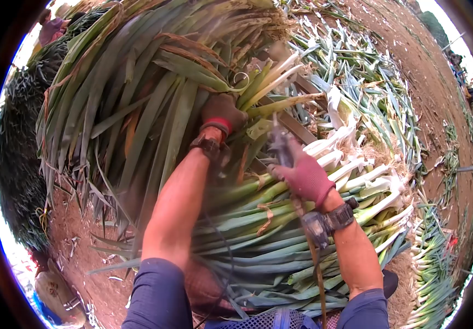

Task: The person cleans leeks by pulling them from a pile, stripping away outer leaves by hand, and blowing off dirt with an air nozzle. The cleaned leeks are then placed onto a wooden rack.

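Observation:
My left hand (224,111), in a dark glove with a red cuff, is closed around a few leeks (274,82). Their pale stems point to the upper right. In my right hand (309,175), in a reddish glove, is a blow gun (281,145), its thin nozzle close to those stems. A brown hose (315,263) runs from below that hand down towards my body. Under both arms lie cleaned leeks (280,219), white ends to the right. A large heap of untrimmed leeks (116,88) with dry brown leaves rises beyond my left hand.
Stripped leaves (352,71) cover the ground at the upper right, near a metal frame bar (297,127). A row of leeks (431,268) lies at the right. One person (58,290) is at the lower left, another (52,27) at the upper left.

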Demonstrator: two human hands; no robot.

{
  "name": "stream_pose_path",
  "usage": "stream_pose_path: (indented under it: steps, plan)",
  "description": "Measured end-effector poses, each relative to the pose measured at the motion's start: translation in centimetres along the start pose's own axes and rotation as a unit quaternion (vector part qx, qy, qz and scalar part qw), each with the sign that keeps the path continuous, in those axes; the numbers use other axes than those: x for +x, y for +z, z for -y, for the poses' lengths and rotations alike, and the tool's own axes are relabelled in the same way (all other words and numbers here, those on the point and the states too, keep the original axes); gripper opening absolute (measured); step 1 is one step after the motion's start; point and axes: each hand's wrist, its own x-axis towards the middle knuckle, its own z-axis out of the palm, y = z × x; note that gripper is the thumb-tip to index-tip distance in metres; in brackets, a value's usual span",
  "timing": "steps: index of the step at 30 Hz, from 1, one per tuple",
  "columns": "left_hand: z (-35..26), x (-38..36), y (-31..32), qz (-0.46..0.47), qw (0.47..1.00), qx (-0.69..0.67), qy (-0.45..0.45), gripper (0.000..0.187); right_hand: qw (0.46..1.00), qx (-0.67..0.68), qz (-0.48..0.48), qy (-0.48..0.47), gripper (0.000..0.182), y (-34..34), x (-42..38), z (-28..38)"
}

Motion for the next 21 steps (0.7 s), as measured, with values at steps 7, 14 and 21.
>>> stream_pose_path:
  steps: [7, 14, 21]
  plan:
    - [0.9, 0.8, 1.1, -0.017, 0.999, 0.03, 0.02, 0.046, 0.998, -0.003, -0.056, -0.004, 0.108, 0.1, 1.2, 0.1]
    - [0.8, 0.5, 1.7, -0.029, 0.998, 0.045, 0.025, 0.046, 0.994, 0.015, -0.089, 0.059, 0.097, -2.7, 4.0, -1.5]
    - [0.7, 0.4, 2.1, -0.04, 0.994, 0.1, 0.033, 0.049, 0.986, 0.024, -0.162, 0.044, 0.076, -4.6, 5.0, -3.8]
